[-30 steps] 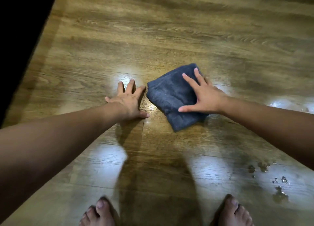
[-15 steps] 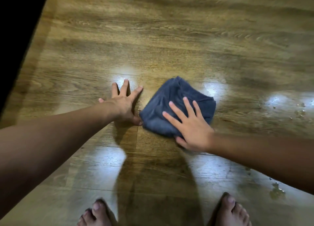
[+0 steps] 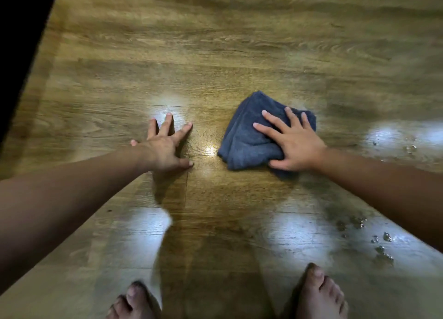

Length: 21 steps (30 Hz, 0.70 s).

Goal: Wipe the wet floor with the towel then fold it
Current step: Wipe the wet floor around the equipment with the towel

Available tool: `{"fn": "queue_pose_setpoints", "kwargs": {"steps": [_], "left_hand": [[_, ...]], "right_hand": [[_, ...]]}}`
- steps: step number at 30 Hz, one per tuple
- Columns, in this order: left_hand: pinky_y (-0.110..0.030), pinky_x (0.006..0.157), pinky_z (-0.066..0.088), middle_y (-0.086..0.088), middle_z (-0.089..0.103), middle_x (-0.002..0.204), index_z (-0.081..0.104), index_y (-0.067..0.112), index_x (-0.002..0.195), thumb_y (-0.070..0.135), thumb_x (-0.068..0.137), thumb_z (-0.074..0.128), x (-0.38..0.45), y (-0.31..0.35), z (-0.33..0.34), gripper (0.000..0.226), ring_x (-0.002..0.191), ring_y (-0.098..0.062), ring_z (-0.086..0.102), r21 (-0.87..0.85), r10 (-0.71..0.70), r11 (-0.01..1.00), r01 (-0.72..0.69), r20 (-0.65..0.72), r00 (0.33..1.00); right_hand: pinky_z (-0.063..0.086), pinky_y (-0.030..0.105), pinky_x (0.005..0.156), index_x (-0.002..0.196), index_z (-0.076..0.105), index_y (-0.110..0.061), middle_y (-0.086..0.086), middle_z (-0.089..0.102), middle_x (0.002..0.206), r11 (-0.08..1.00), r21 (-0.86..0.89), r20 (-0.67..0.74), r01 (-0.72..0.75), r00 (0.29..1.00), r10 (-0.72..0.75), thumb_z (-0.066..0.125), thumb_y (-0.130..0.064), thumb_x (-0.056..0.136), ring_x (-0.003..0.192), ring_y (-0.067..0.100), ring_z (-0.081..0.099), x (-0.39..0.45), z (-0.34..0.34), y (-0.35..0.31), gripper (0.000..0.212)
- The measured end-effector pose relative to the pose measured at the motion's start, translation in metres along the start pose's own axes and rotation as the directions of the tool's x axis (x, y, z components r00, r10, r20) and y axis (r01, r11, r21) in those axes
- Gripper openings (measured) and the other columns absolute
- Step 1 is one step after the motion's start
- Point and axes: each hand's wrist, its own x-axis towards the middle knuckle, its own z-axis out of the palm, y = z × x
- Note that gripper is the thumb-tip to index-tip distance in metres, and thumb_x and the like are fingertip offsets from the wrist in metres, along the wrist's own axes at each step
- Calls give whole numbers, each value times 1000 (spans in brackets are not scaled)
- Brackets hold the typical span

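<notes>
Right hand (image 3: 296,148) presses the blue towel (image 3: 247,136) — left hand (image 3: 163,148) flat on floor (image 3: 215,55).

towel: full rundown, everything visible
The towel is dark blue-grey terry-looking cloth, bunched into a rough, layered wedge with stacked edges showing on its left side. It lies on the wooden floor, right of centre. The right hand presses flat on its right half, fingers spread. The left hand rests on the floor, apart from it.

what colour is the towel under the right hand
The towel is dark blue-grey, plain with no pattern; the head view shows it under the right hand.
</notes>
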Motion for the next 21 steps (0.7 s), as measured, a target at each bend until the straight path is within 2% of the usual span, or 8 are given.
{"fn": "queue_pose_setpoints", "kwargs": {"steps": [3,6,9,12,15,16,18,21], "left_hand": [[-85,100,13,14,-29,160,-11,72,137,78,83,48,2,4,4,80,149,-32,-24,-49,-13,999,10,-61,998],[-84,103,10,14,-21,163,2,60,148,67,94,37,4,11,9,65,151,-28,-18,-59,5,998,-15,-167,986],[-84,103,11,15,-18,163,5,53,151,59,98,36,7,17,12,62,152,-25,-15,14,104,995,-103,-238,966],[-84,102,12,14,-18,163,-1,56,149,57,98,35,10,24,14,63,152,-27,-15,62,165,986,-155,-230,959],[-84,101,13,15,-16,163,-4,58,149,61,97,34,12,32,17,64,152,-27,-14,112,167,983,-147,-201,965],[-85,101,13,15,-16,163,-5,58,148,62,97,34,12,34,19,65,152,-27,-15,123,166,982,-144,-192,967],[-85,101,13,15,-17,163,-8,57,148,62,96,36,12,33,19,68,152,-27,-16,143,172,979,-146,-186,968],[-83,100,18,15,-17,164,-9,58,147,62,94,41,11,29,17,74,152,-27,-14,172,185,973,-152,-192,964]], "right_hand": [[1,76,112,152,-4,-57,-12,-12,167,988,120,-63,-98,992,106,37,-82,75,148,53,-6,-5,15,-38,91],[-1,75,112,153,0,-56,-8,-9,168,985,148,-86,-90,991,104,43,-71,84,147,54,-6,-19,26,-71,83],[0,75,112,154,5,-52,-3,-4,169,996,72,-98,58,994,-50,47,-65,84,147,56,-4,-52,45,-100,83],[11,77,110,157,14,-45,2,10,168,959,-35,-65,282,957,-284,40,-71,79,146,58,9,-89,61,-112,86],[28,74,106,155,28,-41,2,26,165,930,-120,-33,348,935,-354,60,-66,74,141,56,30,-94,59,-96,91],[30,72,106,155,30,-40,1,27,164,930,-113,-29,349,935,-354,66,-62,73,140,55,33,-90,58,-88,92],[29,71,109,155,29,-39,-1,25,165,946,-93,-37,311,948,-316,63,-57,77,141,53,31,-76,52,-66,87],[22,67,114,157,17,-42,-7,13,168,995,-65,-71,81,994,-86,47,-59,85,147,48,20,-43,34,-19,79]]}}
